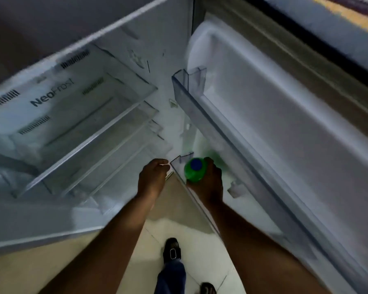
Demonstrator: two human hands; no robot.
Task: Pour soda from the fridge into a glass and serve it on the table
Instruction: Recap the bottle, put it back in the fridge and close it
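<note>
A green soda bottle (193,174) with a blue cap (196,164) stands in the lower door bin (180,164) of the open fridge. My right hand (210,181) is wrapped around the bottle's shoulder from the right side. Just left of the bin's corner, my left hand (151,179) hovers with fingers curled loosely and holds nothing. The bottle's lower body is hidden by my hand and the bin. No glass is in view.
The fridge interior (77,132) at left has several bare glass shelves. The open door (285,134) stretches to the right with an upper door bin (189,85). Below are a tiled floor (191,232) and my foot in a black sandal (172,250).
</note>
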